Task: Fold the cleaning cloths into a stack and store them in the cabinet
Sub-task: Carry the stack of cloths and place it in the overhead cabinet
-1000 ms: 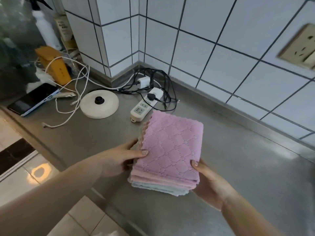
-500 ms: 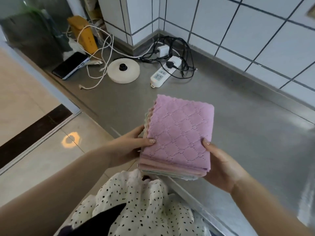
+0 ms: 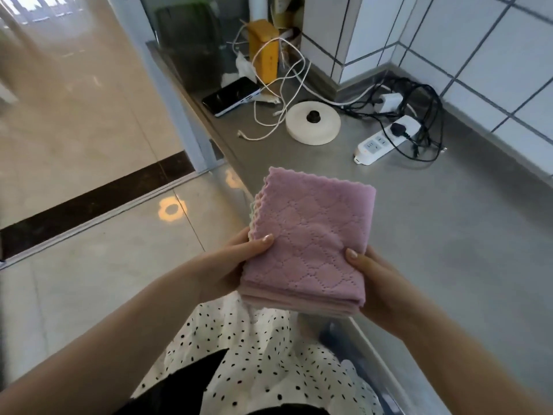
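Observation:
A folded stack of cleaning cloths (image 3: 311, 238), with a quilted purple one on top and pink and pale layers beneath, is lifted off the steel counter (image 3: 449, 235) and hangs over its front edge. My left hand (image 3: 230, 265) grips the stack's left side, thumb on top. My right hand (image 3: 377, 283) holds the right side, thumb on the top cloth and fingers underneath. No cabinet is in view.
On the counter's far end lie a white round lid (image 3: 312, 124), a white power strip (image 3: 386, 139) with black cables, a phone (image 3: 232, 95), white cords and a yellow box (image 3: 264, 49). Tiled wall stands at right; shiny floor (image 3: 89, 205) lies to the left.
The stack, held in both hands, has come off the counter and toward my body, past the front edge. The view has swung left and down, showing floor and my dotted clothing.

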`<move>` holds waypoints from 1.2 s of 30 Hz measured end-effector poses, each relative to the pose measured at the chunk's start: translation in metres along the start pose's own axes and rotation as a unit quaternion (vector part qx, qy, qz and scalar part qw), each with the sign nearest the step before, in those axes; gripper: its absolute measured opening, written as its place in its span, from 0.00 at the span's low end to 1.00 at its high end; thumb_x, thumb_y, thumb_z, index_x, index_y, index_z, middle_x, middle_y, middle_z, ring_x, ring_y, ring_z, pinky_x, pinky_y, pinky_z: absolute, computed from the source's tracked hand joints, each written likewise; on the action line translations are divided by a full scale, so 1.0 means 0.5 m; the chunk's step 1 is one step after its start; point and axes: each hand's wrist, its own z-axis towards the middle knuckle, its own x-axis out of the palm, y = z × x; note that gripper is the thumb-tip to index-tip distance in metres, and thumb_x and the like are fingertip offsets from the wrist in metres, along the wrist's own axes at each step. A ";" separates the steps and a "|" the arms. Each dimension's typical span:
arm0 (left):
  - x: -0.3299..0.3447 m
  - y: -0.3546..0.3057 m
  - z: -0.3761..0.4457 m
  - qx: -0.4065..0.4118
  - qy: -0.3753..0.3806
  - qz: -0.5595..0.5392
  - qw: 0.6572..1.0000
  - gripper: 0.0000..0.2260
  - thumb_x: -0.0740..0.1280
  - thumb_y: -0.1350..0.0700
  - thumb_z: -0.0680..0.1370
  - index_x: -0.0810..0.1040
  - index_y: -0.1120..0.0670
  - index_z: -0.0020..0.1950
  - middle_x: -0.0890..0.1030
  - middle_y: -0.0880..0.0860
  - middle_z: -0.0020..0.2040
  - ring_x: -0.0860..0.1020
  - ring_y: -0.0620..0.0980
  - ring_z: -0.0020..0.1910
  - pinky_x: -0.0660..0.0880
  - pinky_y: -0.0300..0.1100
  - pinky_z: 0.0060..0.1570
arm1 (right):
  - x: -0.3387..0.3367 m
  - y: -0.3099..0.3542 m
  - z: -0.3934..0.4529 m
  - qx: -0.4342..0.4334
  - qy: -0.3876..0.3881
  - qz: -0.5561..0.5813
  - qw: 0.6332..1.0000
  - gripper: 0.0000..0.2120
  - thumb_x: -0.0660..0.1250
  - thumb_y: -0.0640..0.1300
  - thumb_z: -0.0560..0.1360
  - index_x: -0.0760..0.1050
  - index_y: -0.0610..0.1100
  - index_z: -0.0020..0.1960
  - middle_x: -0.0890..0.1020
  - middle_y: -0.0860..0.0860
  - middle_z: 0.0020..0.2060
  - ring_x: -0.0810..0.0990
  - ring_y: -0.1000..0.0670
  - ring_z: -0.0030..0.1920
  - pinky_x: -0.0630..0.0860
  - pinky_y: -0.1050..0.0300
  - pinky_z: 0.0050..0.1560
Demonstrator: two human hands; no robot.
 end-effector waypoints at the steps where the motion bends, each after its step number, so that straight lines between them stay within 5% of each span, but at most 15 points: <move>1: -0.016 -0.004 -0.007 0.005 -0.010 -0.010 1.000 0.40 0.82 0.46 0.53 0.72 0.45 0.63 0.85 0.49 0.50 0.83 0.51 0.50 0.80 0.41 0.44 | 0.014 0.003 0.018 0.003 0.006 -0.009 1.000 0.48 0.83 0.52 0.53 0.65 0.52 0.69 0.78 0.41 0.62 0.78 0.39 0.60 0.78 0.45 0.56; 6: -0.142 -0.036 -0.061 0.046 -0.087 -0.060 0.993 0.20 0.68 0.55 0.69 0.73 0.48 0.61 0.85 0.49 0.46 0.84 0.50 0.46 0.81 0.41 0.45 | 0.140 0.021 0.141 0.044 0.032 -0.081 0.995 0.50 0.83 0.54 0.50 0.66 0.51 0.68 0.78 0.41 0.61 0.77 0.37 0.61 0.76 0.42 0.60; 14: -0.400 -0.114 -0.223 0.118 -0.194 -0.121 0.966 0.17 0.68 0.54 0.70 0.73 0.48 0.59 0.85 0.47 0.46 0.83 0.47 0.48 0.80 0.40 0.47 | 0.441 0.017 0.384 0.085 0.177 -0.174 0.965 0.43 0.79 0.55 0.60 0.66 0.46 0.69 0.77 0.40 0.63 0.76 0.38 0.63 0.72 0.41 0.64; 19: -0.539 -0.128 -0.370 0.179 -0.264 -0.164 0.934 0.38 0.80 0.45 0.57 0.71 0.50 0.64 0.83 0.51 0.56 0.81 0.52 0.55 0.79 0.41 0.48 | 0.653 -0.022 0.517 0.141 0.281 -0.240 0.918 0.42 0.77 0.56 0.63 0.63 0.47 0.71 0.74 0.41 0.66 0.73 0.38 0.65 0.65 0.36 0.68; 23: -0.597 -0.109 -0.470 0.222 -0.318 -0.187 0.903 0.40 0.79 0.44 0.60 0.69 0.50 0.68 0.79 0.54 0.62 0.78 0.54 0.60 0.78 0.43 0.54 | 0.801 -0.060 0.594 0.206 0.320 -0.285 0.880 0.47 0.81 0.54 0.58 0.63 0.51 0.71 0.75 0.41 0.64 0.76 0.38 0.62 0.73 0.40 0.62; 27: -0.623 -0.079 -0.548 0.269 -0.384 -0.264 0.843 0.39 0.80 0.44 0.58 0.69 0.49 0.66 0.80 0.52 0.61 0.79 0.53 0.59 0.79 0.41 0.50 | 0.945 -0.104 0.645 0.258 0.370 -0.336 0.827 0.49 0.82 0.53 0.54 0.63 0.51 0.70 0.76 0.41 0.63 0.78 0.40 0.60 0.77 0.46 0.55; 31: -0.640 -0.072 -0.587 0.326 -0.438 -0.291 0.786 0.37 0.77 0.45 0.64 0.67 0.52 0.70 0.77 0.55 0.65 0.76 0.55 0.63 0.76 0.45 0.59 | 1.078 -0.127 0.688 0.307 0.440 -0.344 0.771 0.41 0.80 0.50 0.62 0.66 0.47 0.70 0.77 0.43 0.63 0.76 0.40 0.63 0.70 0.38 0.65; 36: -0.658 -0.099 -0.614 0.381 -0.532 -0.345 0.673 0.37 0.77 0.45 0.64 0.68 0.52 0.70 0.77 0.55 0.65 0.75 0.55 0.64 0.72 0.48 0.64 | 1.260 -0.154 0.736 0.349 0.518 -0.395 0.674 0.39 0.80 0.51 0.59 0.72 0.46 0.66 0.79 0.43 0.61 0.77 0.42 0.63 0.65 0.39 0.69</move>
